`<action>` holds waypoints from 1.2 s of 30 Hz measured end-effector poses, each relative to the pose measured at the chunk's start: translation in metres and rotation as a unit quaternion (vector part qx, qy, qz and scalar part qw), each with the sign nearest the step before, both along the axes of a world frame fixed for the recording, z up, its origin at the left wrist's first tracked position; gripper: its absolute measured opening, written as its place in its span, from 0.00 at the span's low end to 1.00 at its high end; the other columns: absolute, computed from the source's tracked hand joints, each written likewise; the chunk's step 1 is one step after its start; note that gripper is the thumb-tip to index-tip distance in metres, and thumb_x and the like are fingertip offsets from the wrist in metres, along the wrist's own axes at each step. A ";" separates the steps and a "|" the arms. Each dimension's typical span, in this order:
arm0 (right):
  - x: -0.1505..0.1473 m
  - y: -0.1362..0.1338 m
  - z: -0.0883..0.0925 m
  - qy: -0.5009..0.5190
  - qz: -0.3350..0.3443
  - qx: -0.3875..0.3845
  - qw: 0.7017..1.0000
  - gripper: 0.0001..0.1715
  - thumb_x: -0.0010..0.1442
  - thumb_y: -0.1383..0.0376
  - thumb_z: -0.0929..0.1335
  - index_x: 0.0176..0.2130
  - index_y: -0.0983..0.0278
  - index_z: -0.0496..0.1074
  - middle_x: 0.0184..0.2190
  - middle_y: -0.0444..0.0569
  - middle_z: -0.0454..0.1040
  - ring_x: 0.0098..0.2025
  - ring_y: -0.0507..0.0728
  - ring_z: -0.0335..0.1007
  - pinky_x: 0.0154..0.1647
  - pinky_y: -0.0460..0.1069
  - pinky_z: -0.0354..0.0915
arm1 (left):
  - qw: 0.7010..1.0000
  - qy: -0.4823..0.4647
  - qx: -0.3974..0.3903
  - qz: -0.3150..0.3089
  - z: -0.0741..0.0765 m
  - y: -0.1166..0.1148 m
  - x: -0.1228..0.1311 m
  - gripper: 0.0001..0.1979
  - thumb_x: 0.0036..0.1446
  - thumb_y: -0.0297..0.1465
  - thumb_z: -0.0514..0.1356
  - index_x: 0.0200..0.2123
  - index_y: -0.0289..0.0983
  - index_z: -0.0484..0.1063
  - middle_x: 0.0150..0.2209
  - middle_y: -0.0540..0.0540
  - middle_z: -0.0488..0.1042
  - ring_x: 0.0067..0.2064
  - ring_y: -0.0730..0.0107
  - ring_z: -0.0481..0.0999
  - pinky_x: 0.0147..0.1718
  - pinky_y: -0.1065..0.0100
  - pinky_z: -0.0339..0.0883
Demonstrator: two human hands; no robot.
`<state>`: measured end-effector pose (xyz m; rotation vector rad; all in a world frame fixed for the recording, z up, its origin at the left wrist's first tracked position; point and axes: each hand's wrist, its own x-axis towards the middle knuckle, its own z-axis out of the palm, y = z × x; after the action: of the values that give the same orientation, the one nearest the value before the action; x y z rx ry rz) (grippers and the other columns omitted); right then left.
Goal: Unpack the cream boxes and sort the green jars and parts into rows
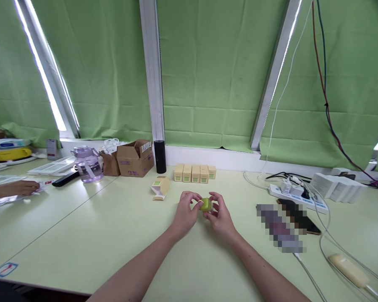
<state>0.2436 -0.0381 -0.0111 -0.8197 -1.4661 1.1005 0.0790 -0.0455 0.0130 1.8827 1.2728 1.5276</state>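
Note:
Both my hands meet over the pale green table (82, 226), pinching a small round yellow-green jar (205, 204) between them. My left hand (185, 212) grips it from the left, its fingers curled. My right hand (219, 214) closes on it from the right. Just beyond the hands lies a small cream box (160, 187) on its side with an open flap. Behind that stands a row of several matching cream boxes (194, 173) with green labels.
A black cylinder (159, 156), brown cardboard boxes (135, 158) and a clear purple jug (87, 164) stand at the back left. Another person's hand (22, 187) rests at the far left. A power strip (297, 195), cables, a phone (299, 214) and white boxes (338, 186) crowd the right.

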 end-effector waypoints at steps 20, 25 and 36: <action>0.006 0.004 0.007 -0.066 -0.054 0.053 0.995 0.37 0.53 0.65 0.74 0.59 0.54 0.62 0.53 0.49 0.76 0.51 0.60 0.75 0.56 0.60 0.70 | 1.000 0.018 -0.015 0.020 -0.002 0.002 -0.008 0.06 0.68 0.35 0.55 0.38 0.42 0.68 0.44 0.44 0.76 0.46 0.59 0.75 0.44 0.60 0.66; 0.006 0.004 0.008 -0.049 -0.055 0.057 0.996 0.36 0.53 0.67 0.73 0.58 0.54 0.63 0.54 0.49 0.76 0.55 0.61 0.74 0.58 0.60 0.69 | 0.999 -0.040 -0.012 0.016 0.000 0.004 -0.007 0.10 0.68 0.40 0.56 0.38 0.41 0.68 0.43 0.44 0.77 0.45 0.61 0.77 0.44 0.62 0.66; 0.006 0.003 0.006 -0.045 -0.062 0.063 0.995 0.34 0.52 0.69 0.71 0.57 0.55 0.66 0.55 0.48 0.75 0.58 0.60 0.72 0.64 0.60 0.67 | 0.889 -0.406 -0.194 0.081 -0.005 0.030 -0.023 0.17 0.53 0.40 0.71 0.33 0.38 0.66 0.33 0.47 0.75 0.34 0.68 0.75 0.30 0.68 0.71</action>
<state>0.2497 -0.0350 -0.0053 -0.8679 -1.5220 0.8781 0.0562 -0.0156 0.0081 0.7456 1.1973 1.6994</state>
